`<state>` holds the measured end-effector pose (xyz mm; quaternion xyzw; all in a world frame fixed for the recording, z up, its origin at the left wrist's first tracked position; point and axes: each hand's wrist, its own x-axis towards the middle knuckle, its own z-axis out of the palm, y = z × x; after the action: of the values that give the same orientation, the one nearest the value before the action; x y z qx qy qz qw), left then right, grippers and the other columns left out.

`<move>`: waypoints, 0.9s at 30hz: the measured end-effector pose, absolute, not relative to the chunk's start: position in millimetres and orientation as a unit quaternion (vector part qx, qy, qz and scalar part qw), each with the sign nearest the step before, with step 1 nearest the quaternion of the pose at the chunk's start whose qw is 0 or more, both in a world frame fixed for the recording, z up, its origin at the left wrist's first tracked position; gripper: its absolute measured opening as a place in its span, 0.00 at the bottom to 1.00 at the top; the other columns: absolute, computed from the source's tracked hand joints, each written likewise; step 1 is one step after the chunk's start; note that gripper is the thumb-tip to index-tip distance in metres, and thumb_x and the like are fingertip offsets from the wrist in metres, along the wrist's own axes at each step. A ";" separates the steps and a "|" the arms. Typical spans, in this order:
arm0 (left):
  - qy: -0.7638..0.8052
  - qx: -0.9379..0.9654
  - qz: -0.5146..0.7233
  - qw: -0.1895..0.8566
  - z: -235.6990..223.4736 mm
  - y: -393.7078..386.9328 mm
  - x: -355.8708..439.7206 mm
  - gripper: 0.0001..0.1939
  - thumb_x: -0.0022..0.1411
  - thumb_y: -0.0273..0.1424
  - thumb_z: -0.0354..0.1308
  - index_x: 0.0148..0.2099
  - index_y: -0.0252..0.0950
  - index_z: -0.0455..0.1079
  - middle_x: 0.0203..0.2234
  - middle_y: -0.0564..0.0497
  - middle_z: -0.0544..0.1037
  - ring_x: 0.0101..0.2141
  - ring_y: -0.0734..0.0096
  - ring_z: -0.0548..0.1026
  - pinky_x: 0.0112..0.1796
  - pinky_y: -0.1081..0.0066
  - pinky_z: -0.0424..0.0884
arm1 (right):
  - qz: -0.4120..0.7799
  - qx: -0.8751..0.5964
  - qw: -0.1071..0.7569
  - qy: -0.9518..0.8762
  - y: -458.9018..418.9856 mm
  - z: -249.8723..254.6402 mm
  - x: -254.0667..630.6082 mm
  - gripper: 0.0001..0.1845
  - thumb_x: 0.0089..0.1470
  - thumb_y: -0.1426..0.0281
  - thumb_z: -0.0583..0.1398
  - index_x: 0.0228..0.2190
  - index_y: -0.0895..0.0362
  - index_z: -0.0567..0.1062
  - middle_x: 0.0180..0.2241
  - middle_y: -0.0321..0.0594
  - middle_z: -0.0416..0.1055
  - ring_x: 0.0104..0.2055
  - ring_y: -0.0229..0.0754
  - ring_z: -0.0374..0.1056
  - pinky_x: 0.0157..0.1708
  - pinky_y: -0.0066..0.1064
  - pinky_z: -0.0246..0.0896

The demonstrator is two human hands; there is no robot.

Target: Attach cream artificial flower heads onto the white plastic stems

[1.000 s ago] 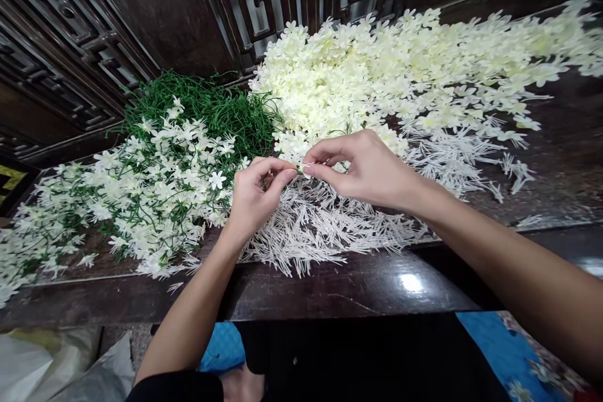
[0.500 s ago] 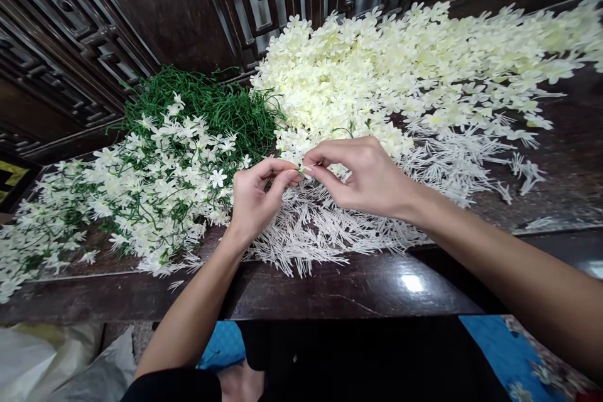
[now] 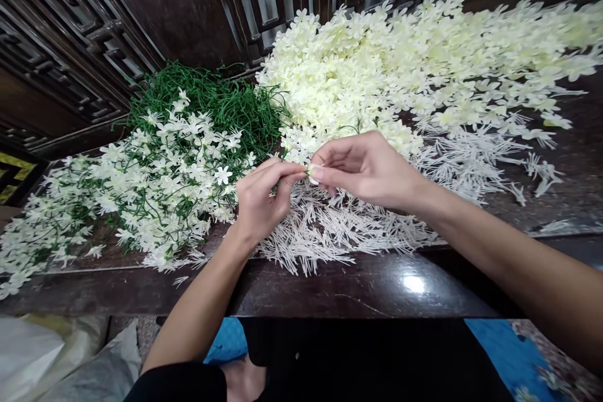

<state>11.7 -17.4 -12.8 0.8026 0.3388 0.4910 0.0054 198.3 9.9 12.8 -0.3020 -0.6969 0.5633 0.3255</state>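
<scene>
My left hand [image 3: 261, 201] and my right hand [image 3: 365, 166] meet fingertip to fingertip above a dark wooden table [image 3: 330, 289]. Both pinch one small artificial flower piece [image 3: 311, 170], white with a bit of green stem; most of it is hidden by the fingers. Under the hands lies a spread of thin white plastic stamens [image 3: 330, 226]. A big heap of loose cream flower heads [image 3: 424, 69] is behind the right hand. Left of my left hand lie finished sprigs of white flowers on green stems [image 3: 155, 182].
A tangle of bare green stems [image 3: 221, 103] sits at the back, against dark carved wooden panels [image 3: 70, 25]. The table's front edge runs near my lap. White plastic bags [image 3: 51, 358] lie on the floor at lower left; blue cloth [image 3: 494, 345] shows below.
The hands have drawn slightly closer together, the fingertips now touching around the small flower piece. The view has shifted a little; the piles have not moved.
</scene>
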 end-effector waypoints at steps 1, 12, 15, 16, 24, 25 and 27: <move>0.331 0.808 0.488 -0.002 -13.2 -17.0 11.8 0.07 0.61 0.19 0.58 0.38 0.35 0.72 0.25 0.53 0.78 0.24 0.77 0.72 0.24 0.76 0.69 | 0.591 -0.295 0.315 -0.682 11.4 12.7 198.4 0.08 0.50 0.68 0.66 0.25 0.58 0.75 0.23 0.36 0.71 0.23 0.36 0.66 0.25 0.31 0.65; 0.432 0.764 0.476 0.055 -7.5 -15.6 9.4 0.07 0.62 0.27 0.59 0.44 0.39 0.71 0.36 0.50 0.79 0.34 0.70 0.76 0.33 0.67 0.75 | 0.554 -0.351 0.316 -0.685 24.0 18.9 206.6 0.12 0.47 0.59 0.67 0.26 0.54 0.76 0.24 0.36 0.74 0.25 0.39 0.71 0.31 0.37 0.71; 0.459 0.696 0.537 0.129 -1.9 -16.8 8.2 0.05 0.61 0.26 0.60 0.40 0.39 0.70 0.32 0.51 0.77 0.31 0.72 0.75 0.32 0.69 0.75 | 0.538 -0.359 0.324 -0.691 25.3 21.1 208.6 0.13 0.47 0.58 0.68 0.29 0.53 0.77 0.25 0.38 0.75 0.26 0.40 0.71 0.33 0.38 0.72; 0.463 0.675 0.553 0.154 0.2 -16.7 7.3 0.05 0.60 0.26 0.61 0.40 0.39 0.69 0.30 0.52 0.76 0.29 0.74 0.75 0.30 0.70 0.75 | 0.536 -0.364 0.328 -0.688 26.2 21.2 209.6 0.13 0.48 0.58 0.67 0.30 0.54 0.77 0.27 0.39 0.76 0.27 0.40 0.72 0.33 0.39 0.73; 0.445 0.516 0.729 0.069 9.2 -2.2 -27.3 0.06 0.65 0.33 0.58 0.42 0.47 0.63 0.37 0.54 0.75 0.37 0.73 0.77 0.37 0.65 0.77 | 0.467 -0.425 0.527 -0.570 44.6 17.2 226.9 0.08 0.52 0.62 0.64 0.30 0.53 0.75 0.32 0.43 0.73 0.34 0.46 0.71 0.35 0.43 0.70; 0.436 0.516 0.735 0.068 7.4 0.3 -33.4 0.08 0.67 0.35 0.55 0.47 0.48 0.61 0.43 0.55 0.76 0.44 0.72 0.77 0.45 0.62 0.75 | 0.451 -0.440 0.534 -0.564 46.0 16.8 227.8 0.08 0.52 0.62 0.64 0.30 0.53 0.75 0.31 0.43 0.73 0.33 0.46 0.71 0.34 0.43 0.70; 0.413 0.516 0.746 0.076 2.5 4.5 -43.1 0.10 0.69 0.35 0.52 0.52 0.50 0.59 0.46 0.58 0.76 0.53 0.70 0.73 0.54 0.60 0.70 | 0.409 -0.476 0.513 -0.586 47.0 15.3 227.7 0.08 0.51 0.63 0.64 0.30 0.54 0.74 0.31 0.43 0.73 0.32 0.47 0.70 0.34 0.45 0.70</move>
<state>-43.1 4.5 2.5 0.5161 0.4133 0.7464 0.0759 227.7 47.0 15.3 -0.4758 -0.5859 0.4091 0.5128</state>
